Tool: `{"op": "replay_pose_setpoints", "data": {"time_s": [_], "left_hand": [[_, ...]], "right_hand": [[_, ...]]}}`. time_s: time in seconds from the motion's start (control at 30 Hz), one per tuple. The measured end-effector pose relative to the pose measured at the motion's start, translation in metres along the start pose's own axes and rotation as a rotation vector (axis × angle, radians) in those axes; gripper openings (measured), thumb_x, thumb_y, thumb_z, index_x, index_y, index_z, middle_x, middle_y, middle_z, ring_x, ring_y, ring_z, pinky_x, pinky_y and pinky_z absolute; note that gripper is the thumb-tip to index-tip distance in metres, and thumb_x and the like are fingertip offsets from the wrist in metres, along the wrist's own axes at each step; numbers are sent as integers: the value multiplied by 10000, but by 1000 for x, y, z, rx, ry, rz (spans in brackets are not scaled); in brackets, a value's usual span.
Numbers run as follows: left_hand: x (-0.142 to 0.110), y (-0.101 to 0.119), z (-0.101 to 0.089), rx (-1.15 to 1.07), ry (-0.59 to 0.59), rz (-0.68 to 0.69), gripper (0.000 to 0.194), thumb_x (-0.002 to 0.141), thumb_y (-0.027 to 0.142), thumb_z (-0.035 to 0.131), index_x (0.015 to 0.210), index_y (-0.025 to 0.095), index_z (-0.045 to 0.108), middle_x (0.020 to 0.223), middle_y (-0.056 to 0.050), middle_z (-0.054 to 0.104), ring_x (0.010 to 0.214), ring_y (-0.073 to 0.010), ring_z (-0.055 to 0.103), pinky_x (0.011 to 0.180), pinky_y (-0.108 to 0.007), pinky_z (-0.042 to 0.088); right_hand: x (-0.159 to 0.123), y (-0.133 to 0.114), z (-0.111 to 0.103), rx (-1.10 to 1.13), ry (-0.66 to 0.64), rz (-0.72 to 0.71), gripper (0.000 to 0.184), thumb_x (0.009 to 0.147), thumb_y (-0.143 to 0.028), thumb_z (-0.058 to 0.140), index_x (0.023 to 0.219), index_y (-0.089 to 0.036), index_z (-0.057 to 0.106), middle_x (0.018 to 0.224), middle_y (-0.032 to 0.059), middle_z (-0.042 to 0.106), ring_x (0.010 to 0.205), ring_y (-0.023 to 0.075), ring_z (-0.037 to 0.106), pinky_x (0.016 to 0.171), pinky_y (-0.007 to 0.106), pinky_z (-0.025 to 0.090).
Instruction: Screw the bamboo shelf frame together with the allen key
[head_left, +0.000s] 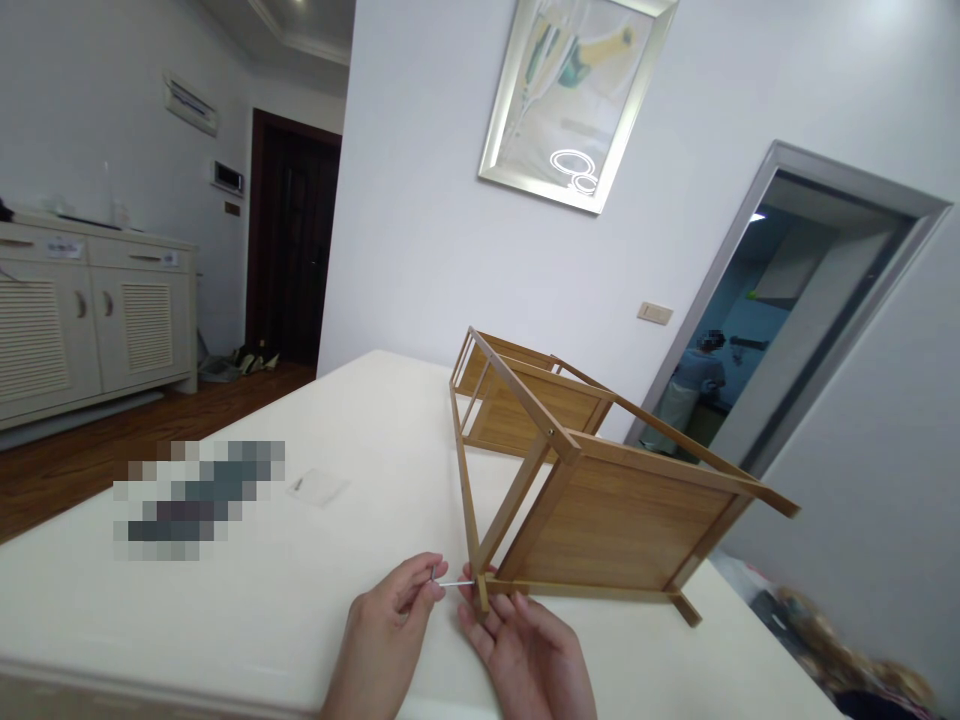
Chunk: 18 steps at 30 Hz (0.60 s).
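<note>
A wooden shelf rack point(637, 500) with slatted sides and panel shelves lies on its side on the white table. In front of its near corner, my left hand point(396, 610) pinches a thin metal hex key point(454, 583) between thumb and fingers. The key's long arm reaches the wooden post at that corner; whether its tip sits in a screw is too small to tell. My right hand point(529, 645) is palm up under the same corner, its fingers curled round the end of the post. Some of those fingertips are hidden behind the wood.
A small clear plastic bag point(319, 487) with a dark bit of hardware lies on the white table point(375, 430), near a pixelated patch. Bundled items point(832, 640) lie beyond the right edge. A cabinet point(97, 310) stands left; a person point(690, 380) is in the far doorway.
</note>
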<state>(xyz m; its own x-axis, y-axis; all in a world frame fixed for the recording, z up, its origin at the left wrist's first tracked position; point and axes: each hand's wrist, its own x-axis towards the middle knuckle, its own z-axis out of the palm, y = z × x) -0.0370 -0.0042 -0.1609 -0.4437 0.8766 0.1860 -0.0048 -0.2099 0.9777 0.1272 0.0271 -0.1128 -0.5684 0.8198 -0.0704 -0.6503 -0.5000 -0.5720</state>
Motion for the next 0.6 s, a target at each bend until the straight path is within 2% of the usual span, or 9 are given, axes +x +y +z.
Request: {"op": "replay_pose_setpoints", "data": {"time_s": [0.13,0.3,0.43,0.6], "left_hand": [[1,1,1,-3,-8,-8,341,807,392,642,1072,182,692,1072,-99,770,1011,-240,729,878,-339,607],[1,4,1,20,10,-6,365,830,417,615,1124,202,639,1019,-88,781,931,-217,746,853,-326,601],[-1,9,1,118,12,23,306,853,449,583,1020,208,669,1009,-91,777,961,-224,732,826,-302,592],[-2,19,1,266,80,104,234,838,395,565,925,226,701,932,-51,754,795,-198,710,704,-281,580]], "right_hand": [[0,0,1,4,-5,1,138,695,-204,821,802,-129,774,1052,141,746,1118,279,638,1103,488,366],[1,0,-1,4,-1,1,195,691,-208,832,855,-118,774,1093,145,739,1138,279,629,1104,477,367],[3,2,-2,-13,29,-1,234,690,-230,844,883,-120,772,1109,142,735,1117,272,640,1084,469,393],[6,6,-4,-74,99,-38,261,702,-245,857,901,-103,765,1127,156,729,1086,264,658,1046,448,440]]}}
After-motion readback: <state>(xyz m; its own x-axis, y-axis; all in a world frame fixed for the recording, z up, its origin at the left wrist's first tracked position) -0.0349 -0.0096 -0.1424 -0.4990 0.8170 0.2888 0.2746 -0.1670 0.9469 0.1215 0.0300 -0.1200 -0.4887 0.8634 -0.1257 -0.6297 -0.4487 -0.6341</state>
